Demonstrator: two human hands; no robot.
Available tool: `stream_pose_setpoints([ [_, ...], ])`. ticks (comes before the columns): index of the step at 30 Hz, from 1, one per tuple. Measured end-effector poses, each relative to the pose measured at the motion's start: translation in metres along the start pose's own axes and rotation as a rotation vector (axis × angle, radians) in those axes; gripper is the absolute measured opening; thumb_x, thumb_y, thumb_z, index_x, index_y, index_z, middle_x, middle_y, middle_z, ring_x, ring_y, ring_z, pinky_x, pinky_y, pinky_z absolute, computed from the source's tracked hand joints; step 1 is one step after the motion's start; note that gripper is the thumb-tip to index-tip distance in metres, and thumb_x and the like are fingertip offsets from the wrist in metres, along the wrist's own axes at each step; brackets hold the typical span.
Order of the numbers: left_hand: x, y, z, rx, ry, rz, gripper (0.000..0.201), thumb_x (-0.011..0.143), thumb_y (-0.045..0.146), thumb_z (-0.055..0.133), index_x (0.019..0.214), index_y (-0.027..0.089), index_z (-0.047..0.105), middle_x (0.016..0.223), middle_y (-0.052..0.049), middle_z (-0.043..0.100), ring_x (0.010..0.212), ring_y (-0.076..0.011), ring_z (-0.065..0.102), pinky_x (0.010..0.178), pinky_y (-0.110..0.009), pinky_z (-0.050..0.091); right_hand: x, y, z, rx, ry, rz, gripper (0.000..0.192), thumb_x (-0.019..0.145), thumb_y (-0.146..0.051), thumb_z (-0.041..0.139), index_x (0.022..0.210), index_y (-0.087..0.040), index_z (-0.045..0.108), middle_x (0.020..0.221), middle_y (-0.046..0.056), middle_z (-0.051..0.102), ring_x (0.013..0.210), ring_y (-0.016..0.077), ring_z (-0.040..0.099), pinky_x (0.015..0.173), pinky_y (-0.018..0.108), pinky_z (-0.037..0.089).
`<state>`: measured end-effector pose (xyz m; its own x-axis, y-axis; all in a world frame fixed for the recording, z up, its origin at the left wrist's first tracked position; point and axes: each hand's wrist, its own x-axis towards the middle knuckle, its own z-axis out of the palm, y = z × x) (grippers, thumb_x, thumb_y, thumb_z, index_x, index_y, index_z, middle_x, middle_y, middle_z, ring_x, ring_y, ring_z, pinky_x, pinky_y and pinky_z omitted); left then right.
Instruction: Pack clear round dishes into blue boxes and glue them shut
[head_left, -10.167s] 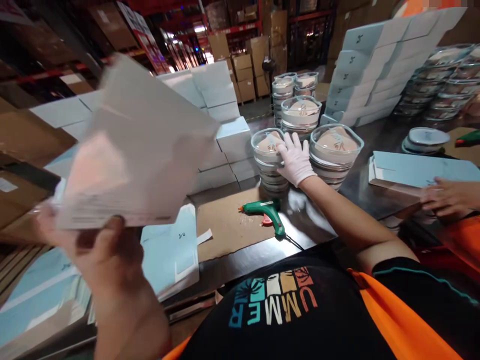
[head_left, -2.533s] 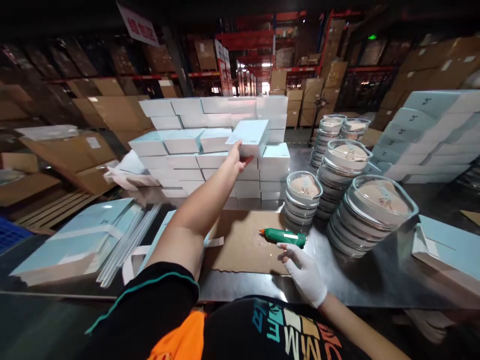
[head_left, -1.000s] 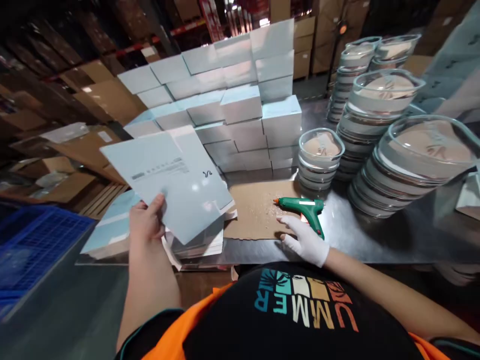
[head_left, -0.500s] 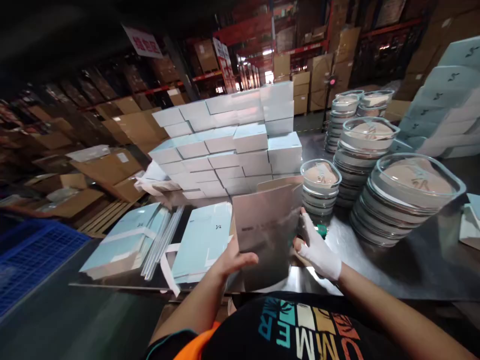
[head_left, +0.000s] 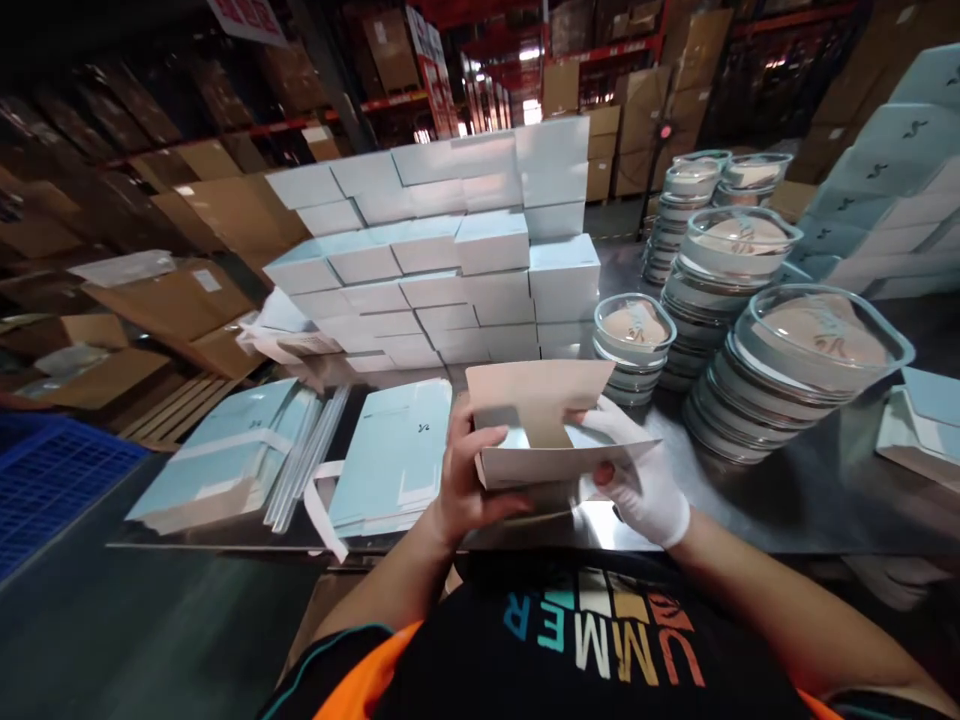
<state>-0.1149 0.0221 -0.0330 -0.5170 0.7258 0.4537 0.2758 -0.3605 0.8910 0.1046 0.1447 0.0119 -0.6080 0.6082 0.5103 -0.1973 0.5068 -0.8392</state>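
I see the bare left hand (head_left: 461,480) and gloved right hand (head_left: 649,490) clamped on a half-opened pale carton (head_left: 547,440), just in front of the stacked boxes (head_left: 450,260) on the desk (head_left: 787,500); squaring its flaps seems next.

The person wears a black T-shirt printed with "UMMER" in teal, white, tan and red-orange letters, with orange fabric at both shoulders and a thin teal line edging the sleeve. The right hand (head_left: 649,490) wears a white glove; the left hand (head_left: 465,475) is bare.
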Motion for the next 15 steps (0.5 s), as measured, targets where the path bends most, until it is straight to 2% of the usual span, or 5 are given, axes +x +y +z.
stream_pose_setpoints([
  [3,-0.004,-0.001,-0.005,0.111,-0.021,0.216,0.051,0.064,0.058,0.101,0.089,0.026,0.07,0.113,-0.011,0.064,0.127,-0.0404,0.061,0.116,-0.055,0.049,-0.001,-0.003,0.011,0.035,0.028,0.085,0.072,0.09,-0.089,0.065,0.116,-0.023,0.077,0.128,0.014,0.076,0.12,0.0348,0.075,0.105,0.048,0.063],
  [7,-0.014,-0.014,-0.009,0.099,0.042,0.415,0.074,0.072,0.055,0.099,0.135,0.038,0.064,0.134,-0.008,0.062,0.14,-0.0359,0.056,0.121,-0.051,0.045,-0.002,-0.001,0.031,0.006,0.265,0.153,0.052,0.096,-0.057,0.074,0.135,-0.024,0.063,0.13,0.011,0.075,0.121,0.03,0.072,0.11,0.047,0.06],
  [10,-0.015,-0.02,-0.017,0.283,-0.056,0.593,0.072,0.081,0.057,0.094,0.144,0.034,0.065,0.126,-0.007,0.069,0.135,-0.0326,0.061,0.119,-0.048,0.047,-0.001,0.003,0.034,0.046,0.299,0.033,0.05,0.099,-0.038,0.068,0.145,-0.029,0.053,0.147,0.011,0.068,0.132,0.0281,0.068,0.116,0.048,0.056],
  [13,-0.012,-0.02,-0.025,0.381,-0.052,0.614,0.058,0.087,0.058,0.09,0.135,0.028,0.075,0.112,-0.006,0.074,0.126,-0.0291,0.065,0.114,-0.042,0.051,0.002,0.017,0.017,0.021,0.247,-0.055,0.051,0.104,-0.039,0.06,0.153,-0.031,0.048,0.148,0.011,0.068,0.129,0.027,0.07,0.11,0.047,0.058],
  [15,-0.009,-0.017,-0.03,0.358,0.054,0.544,0.052,0.087,0.06,0.088,0.127,0.028,0.078,0.112,-0.006,0.075,0.126,-0.0289,0.065,0.113,-0.041,0.05,0.006,0.034,0.001,-0.227,0.204,-0.009,0.045,0.104,-0.044,0.06,0.145,-0.025,0.058,0.14,0.014,0.071,0.128,0.0308,0.07,0.111,0.049,0.057],
])
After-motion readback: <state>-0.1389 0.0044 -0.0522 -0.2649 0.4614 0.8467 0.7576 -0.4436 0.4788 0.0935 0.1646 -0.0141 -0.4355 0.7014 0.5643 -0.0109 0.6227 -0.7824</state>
